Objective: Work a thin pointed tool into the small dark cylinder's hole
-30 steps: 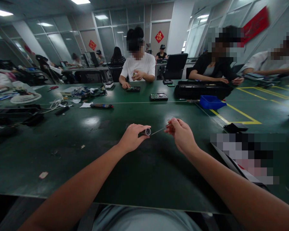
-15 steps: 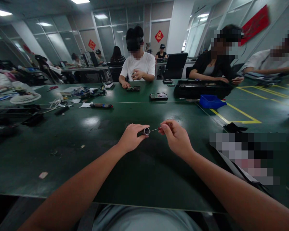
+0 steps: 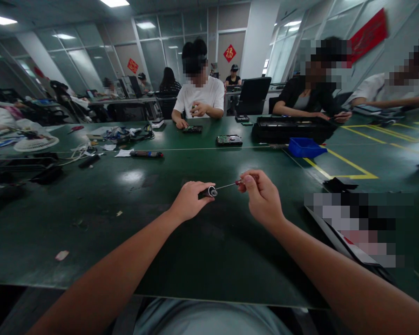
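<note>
My left hand (image 3: 190, 200) is closed round a black cylindrical part (image 3: 206, 191) with a bright ring at its end. Thumb and fingers grip it from both sides, and most of its body is hidden. A small greyish piece shows inside the ring. In my right hand (image 3: 263, 197) is a screwdriver (image 3: 226, 186) with a reddish handle and a thin metal shaft. The shaft points left, its tip at the ringed end; whether it touches the inner piece I cannot tell. Both hands are above the green table (image 3: 209, 260).
A blue bin (image 3: 305, 147) and a long black casing (image 3: 289, 129) are at the back right. A circuit-bearing drive (image 3: 229, 139) lies ahead, near a person in white (image 3: 200, 97). A dark cylindrical tool (image 3: 146, 154), cables (image 3: 122, 134) and a white fan grille (image 3: 37, 143) are left.
My right hand has drawn back to the right with the screwdriver, and more of the shaft shows. The inner piece shows more at the ringed end. My left hand has barely moved.
</note>
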Action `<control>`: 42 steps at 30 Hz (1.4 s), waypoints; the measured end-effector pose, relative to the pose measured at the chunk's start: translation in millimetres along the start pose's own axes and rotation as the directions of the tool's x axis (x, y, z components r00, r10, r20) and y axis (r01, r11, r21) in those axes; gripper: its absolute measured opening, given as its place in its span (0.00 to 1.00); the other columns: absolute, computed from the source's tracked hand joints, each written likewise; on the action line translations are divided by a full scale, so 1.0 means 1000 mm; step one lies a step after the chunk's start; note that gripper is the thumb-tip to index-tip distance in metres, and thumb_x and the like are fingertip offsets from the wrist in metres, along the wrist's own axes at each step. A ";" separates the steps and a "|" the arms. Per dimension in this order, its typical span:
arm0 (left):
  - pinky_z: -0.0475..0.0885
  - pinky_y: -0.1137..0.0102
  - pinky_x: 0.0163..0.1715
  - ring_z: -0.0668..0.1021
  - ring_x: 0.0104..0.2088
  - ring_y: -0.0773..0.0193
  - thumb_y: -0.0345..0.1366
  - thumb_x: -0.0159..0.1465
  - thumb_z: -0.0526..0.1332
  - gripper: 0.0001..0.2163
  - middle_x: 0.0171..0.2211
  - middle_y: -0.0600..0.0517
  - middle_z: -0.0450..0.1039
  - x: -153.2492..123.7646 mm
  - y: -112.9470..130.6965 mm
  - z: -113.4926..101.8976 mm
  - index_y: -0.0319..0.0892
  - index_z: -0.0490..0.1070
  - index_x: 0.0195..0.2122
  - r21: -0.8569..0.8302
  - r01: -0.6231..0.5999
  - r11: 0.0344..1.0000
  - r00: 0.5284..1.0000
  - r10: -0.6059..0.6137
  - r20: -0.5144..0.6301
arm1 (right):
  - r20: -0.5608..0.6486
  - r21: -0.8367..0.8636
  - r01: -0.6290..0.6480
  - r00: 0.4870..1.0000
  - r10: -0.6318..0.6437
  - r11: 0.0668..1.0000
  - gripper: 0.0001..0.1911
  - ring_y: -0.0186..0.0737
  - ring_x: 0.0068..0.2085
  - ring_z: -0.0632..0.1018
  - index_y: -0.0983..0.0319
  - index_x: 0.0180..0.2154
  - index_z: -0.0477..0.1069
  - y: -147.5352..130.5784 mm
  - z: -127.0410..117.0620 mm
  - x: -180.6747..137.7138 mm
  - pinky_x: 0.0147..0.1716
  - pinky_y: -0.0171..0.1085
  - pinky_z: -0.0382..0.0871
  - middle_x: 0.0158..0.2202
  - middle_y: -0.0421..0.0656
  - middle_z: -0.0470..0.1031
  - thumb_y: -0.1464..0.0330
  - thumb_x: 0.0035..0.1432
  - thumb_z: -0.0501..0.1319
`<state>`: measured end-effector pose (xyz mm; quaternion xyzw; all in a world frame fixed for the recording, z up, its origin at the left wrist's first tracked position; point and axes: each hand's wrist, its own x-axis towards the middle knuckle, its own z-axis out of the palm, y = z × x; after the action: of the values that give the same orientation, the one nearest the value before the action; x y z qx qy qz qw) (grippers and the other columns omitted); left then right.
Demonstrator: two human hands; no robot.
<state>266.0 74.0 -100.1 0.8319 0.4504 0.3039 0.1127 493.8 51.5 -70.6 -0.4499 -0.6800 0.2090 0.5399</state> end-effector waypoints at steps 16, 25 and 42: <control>0.69 0.62 0.53 0.76 0.50 0.57 0.35 0.64 0.65 0.17 0.50 0.48 0.75 0.002 0.002 0.000 0.43 0.70 0.54 -0.351 0.196 0.915 0.966 -0.242 -0.090 | 0.042 -0.139 -0.018 0.999 0.024 0.990 0.12 0.41 0.32 0.79 0.59 0.38 0.69 0.004 0.001 0.002 0.34 0.40 0.68 0.29 0.41 0.76 0.60 0.69 0.53; 0.65 0.68 0.33 0.72 0.31 0.63 0.50 0.69 0.56 0.18 0.32 0.52 0.71 0.000 0.016 -0.009 0.43 0.69 0.50 -0.271 0.287 0.919 0.958 -0.276 0.080 | 0.048 -0.128 -0.008 0.999 0.014 0.992 0.12 0.40 0.32 0.79 0.59 0.38 0.70 0.003 0.001 0.004 0.34 0.39 0.68 0.29 0.41 0.76 0.59 0.69 0.53; 0.73 0.65 0.37 0.77 0.42 0.55 0.47 0.69 0.57 0.18 0.45 0.47 0.74 0.001 0.027 0.008 0.47 0.73 0.54 0.280 0.011 0.960 0.954 -0.094 0.286 | 0.040 -0.145 -0.006 0.999 0.012 0.989 0.12 0.40 0.31 0.78 0.59 0.37 0.69 0.004 0.001 0.003 0.33 0.39 0.68 0.29 0.41 0.77 0.60 0.69 0.53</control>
<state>289.5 60.5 -93.1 0.8631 0.4885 0.1069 0.0702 494.2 56.4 -72.2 -0.4865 -0.7023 0.1705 0.4909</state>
